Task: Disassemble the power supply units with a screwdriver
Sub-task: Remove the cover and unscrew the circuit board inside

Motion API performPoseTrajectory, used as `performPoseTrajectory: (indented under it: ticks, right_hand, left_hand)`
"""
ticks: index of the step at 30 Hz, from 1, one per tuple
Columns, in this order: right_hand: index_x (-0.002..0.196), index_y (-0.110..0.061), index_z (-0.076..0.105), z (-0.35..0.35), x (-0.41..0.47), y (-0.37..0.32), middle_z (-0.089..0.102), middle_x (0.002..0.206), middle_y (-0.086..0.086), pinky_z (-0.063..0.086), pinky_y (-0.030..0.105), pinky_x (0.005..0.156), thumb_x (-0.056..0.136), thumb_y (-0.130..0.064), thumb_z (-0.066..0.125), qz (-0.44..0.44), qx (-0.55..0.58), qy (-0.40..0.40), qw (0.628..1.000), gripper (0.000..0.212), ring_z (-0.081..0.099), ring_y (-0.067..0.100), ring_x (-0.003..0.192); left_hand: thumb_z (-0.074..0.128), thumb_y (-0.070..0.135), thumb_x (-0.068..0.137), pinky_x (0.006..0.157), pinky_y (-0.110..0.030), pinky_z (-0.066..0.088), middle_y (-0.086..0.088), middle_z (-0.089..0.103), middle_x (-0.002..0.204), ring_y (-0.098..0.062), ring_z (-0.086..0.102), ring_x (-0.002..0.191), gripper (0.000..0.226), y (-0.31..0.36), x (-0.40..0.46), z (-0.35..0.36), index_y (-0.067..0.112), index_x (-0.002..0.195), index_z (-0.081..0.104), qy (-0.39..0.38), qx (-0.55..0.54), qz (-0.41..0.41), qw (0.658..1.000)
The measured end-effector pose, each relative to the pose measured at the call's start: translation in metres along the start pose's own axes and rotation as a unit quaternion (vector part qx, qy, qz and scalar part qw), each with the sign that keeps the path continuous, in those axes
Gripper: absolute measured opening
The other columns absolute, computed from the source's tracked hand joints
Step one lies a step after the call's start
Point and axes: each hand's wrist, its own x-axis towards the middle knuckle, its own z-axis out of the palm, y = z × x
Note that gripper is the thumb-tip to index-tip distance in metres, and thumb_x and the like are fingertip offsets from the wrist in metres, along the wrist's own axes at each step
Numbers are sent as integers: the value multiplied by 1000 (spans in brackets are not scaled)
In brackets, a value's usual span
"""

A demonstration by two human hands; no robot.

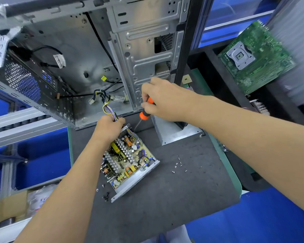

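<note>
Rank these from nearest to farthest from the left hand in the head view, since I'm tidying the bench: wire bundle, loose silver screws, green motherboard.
1. Wire bundle: in the left hand itself, at the open power supply's far end.
2. Loose silver screws: on the dark mat, to the hand's right.
3. Green motherboard: far right, leaning in a black bin.

Screwdriver (146,111) handle partly buried in the right hand (162,100), tip too thin and dim to place, left hand (109,128) covering a corner of the open power supply (128,160), green circuit board (256,55) motion-blurred, computer case (95,50) cropped at the top edge, loose screws (179,163) too small to distinguish.
</note>
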Motion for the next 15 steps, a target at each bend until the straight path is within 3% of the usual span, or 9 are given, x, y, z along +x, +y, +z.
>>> performPoseTrajectory:
  ticks: [4, 15]
  right_hand:
    - [103, -14, 52, 4, 1, -1, 47, 108, 8, 48, 48, 84, 97, -34, 52, 4, 0, -12, 1000, 21, 58, 37, 92]
    - [103, -14, 53, 3, 4, 0, 48, 108, 8, 48, 46, 82, 98, -34, 51, 8, -7, -21, 1000, 21, 58, 35, 94]
  left_hand:
    - [61, 29, 89, 57, -34, 24, 1, 30, 54, -21, 25, 53, 35, -1, 1, 1, 16, 67, 38, 0, -2, -3, 1000]
    - [61, 29, 88, 55, -32, 26, 4, 32, 50, -20, 26, 50, 36, -1, 2, 1, 18, 63, 38, 3, 1, -8, 1000]
